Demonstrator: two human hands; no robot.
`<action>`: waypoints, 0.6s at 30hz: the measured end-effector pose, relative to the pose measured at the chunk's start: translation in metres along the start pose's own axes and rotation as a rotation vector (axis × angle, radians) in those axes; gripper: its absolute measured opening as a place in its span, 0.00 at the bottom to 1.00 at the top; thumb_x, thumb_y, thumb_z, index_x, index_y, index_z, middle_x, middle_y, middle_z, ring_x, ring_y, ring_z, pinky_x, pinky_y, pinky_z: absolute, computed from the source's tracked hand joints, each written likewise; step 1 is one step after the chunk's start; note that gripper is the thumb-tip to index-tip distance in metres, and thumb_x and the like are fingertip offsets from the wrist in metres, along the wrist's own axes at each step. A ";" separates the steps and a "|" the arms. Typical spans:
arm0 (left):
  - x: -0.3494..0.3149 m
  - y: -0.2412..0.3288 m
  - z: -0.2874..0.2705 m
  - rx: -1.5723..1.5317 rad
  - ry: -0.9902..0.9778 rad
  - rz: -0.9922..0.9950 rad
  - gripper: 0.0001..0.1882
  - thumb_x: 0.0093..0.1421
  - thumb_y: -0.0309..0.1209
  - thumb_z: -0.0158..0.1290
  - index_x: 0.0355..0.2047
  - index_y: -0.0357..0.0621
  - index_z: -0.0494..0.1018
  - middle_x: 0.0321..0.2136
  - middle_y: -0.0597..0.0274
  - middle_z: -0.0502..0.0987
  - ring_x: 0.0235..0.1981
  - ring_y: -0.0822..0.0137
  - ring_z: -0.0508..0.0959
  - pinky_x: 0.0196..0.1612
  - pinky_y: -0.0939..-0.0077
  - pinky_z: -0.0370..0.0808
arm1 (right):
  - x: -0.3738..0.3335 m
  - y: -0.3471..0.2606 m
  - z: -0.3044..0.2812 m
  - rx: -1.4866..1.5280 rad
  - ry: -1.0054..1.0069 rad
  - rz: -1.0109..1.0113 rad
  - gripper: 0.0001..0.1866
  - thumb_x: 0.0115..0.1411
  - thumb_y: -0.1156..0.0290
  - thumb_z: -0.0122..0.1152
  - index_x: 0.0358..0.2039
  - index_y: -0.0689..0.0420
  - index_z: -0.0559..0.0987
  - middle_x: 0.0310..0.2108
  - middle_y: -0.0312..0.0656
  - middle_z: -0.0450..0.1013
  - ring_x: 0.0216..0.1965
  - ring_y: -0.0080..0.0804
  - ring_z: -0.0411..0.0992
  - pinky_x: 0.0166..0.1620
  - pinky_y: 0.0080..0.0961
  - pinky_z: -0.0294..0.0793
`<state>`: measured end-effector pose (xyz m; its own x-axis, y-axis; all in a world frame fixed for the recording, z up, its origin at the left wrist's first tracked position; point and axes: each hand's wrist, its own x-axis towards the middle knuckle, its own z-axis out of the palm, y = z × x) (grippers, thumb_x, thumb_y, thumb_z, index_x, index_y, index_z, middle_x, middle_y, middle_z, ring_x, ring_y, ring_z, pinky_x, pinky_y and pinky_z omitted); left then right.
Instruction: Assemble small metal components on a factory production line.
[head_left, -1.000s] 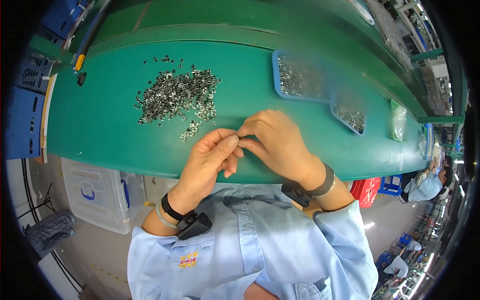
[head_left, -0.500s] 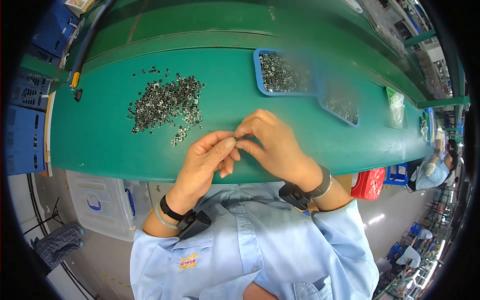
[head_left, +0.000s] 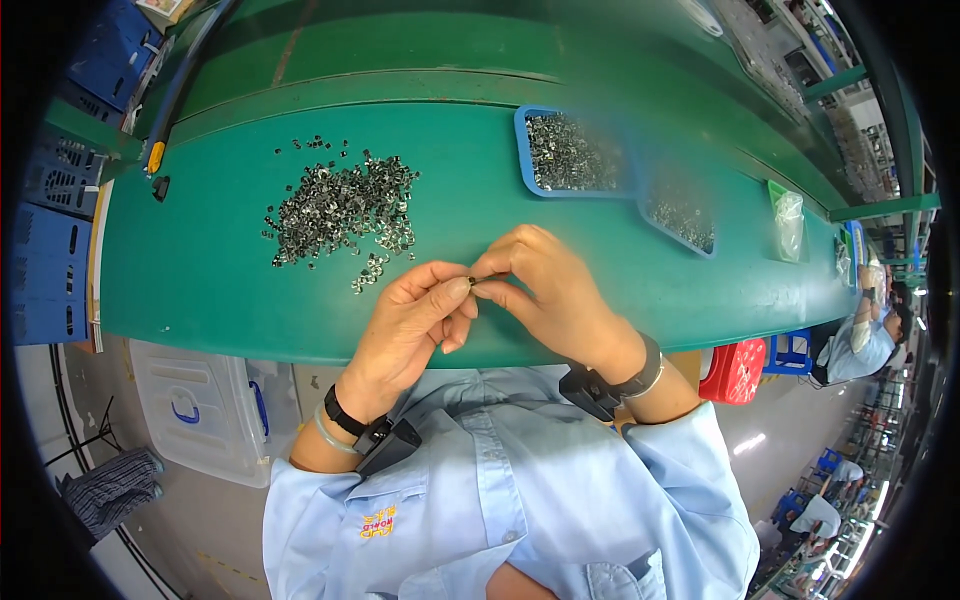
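Note:
My left hand [head_left: 415,320] and my right hand [head_left: 545,285] meet fingertip to fingertip above the front of the green table [head_left: 250,315]. Between both thumbs and index fingers sits a small dark part [head_left: 471,281], mostly covered by the fingertips, its exact kind too small to make out. Both hands are closed in a pinch on it. Beyond my left hand lies a loose pile of small black and silver metal parts [head_left: 340,210], with a few stragglers [head_left: 370,272] at its near edge.
A blue tray [head_left: 523,150] of small metal parts stands at the back, a second blue tray [head_left: 680,238] beside it, both partly blurred. Farther right is a clear plastic bag [head_left: 789,225]. A yellow-and-black tool [head_left: 155,158] lies far left. A person [head_left: 865,345] sits at right.
My hands keep the same pinch, with the small dark part showing slightly more between the fingertips. The whole view has shifted a little; the pile and trays look unchanged.

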<state>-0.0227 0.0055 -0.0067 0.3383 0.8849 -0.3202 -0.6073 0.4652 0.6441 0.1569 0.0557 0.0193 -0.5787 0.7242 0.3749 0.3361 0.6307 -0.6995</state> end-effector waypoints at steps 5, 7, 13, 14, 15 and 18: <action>-0.003 0.001 0.003 0.009 0.004 0.008 0.09 0.63 0.32 0.50 0.38 0.39 0.71 0.26 0.63 0.74 0.19 0.76 0.71 0.20 0.84 0.65 | -0.002 -0.001 0.000 -0.040 0.030 -0.013 0.10 0.48 0.77 0.65 0.31 0.55 0.75 0.31 0.37 0.72 0.34 0.36 0.70 0.37 0.30 0.69; -0.004 0.002 0.006 0.014 0.006 0.009 0.09 0.63 0.32 0.50 0.38 0.39 0.71 0.26 0.63 0.74 0.19 0.76 0.71 0.20 0.84 0.65 | -0.003 -0.002 0.000 -0.100 0.049 -0.038 0.10 0.47 0.77 0.65 0.31 0.55 0.75 0.31 0.37 0.72 0.34 0.36 0.70 0.37 0.30 0.69; -0.002 0.000 0.012 0.056 0.040 0.056 0.08 0.62 0.31 0.51 0.37 0.39 0.70 0.25 0.63 0.75 0.19 0.76 0.71 0.20 0.85 0.65 | -0.005 -0.005 -0.002 -0.139 0.068 -0.048 0.11 0.46 0.76 0.66 0.31 0.54 0.76 0.30 0.37 0.72 0.34 0.36 0.70 0.36 0.30 0.69; -0.001 -0.001 0.012 0.050 0.042 0.065 0.08 0.62 0.31 0.51 0.37 0.39 0.70 0.25 0.62 0.75 0.19 0.76 0.71 0.20 0.85 0.66 | -0.006 -0.004 -0.002 -0.110 0.083 -0.043 0.11 0.46 0.76 0.66 0.31 0.55 0.76 0.30 0.37 0.72 0.34 0.36 0.70 0.36 0.29 0.70; -0.001 -0.001 0.012 0.053 0.041 0.064 0.08 0.62 0.31 0.51 0.37 0.39 0.70 0.25 0.62 0.75 0.19 0.76 0.71 0.20 0.85 0.66 | -0.007 -0.004 -0.002 -0.082 0.099 -0.039 0.10 0.46 0.76 0.66 0.31 0.55 0.76 0.30 0.37 0.72 0.33 0.36 0.70 0.35 0.29 0.70; 0.000 -0.004 0.010 0.034 0.012 0.059 0.07 0.61 0.31 0.52 0.35 0.40 0.70 0.24 0.62 0.75 0.19 0.76 0.71 0.20 0.84 0.66 | -0.010 -0.004 -0.003 -0.036 0.105 -0.033 0.10 0.46 0.76 0.66 0.31 0.55 0.77 0.30 0.37 0.72 0.33 0.35 0.71 0.35 0.29 0.70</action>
<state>-0.0125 0.0035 -0.0023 0.2937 0.9112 -0.2888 -0.6009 0.4110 0.6856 0.1638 0.0470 0.0201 -0.5098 0.7268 0.4603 0.3456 0.6630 -0.6640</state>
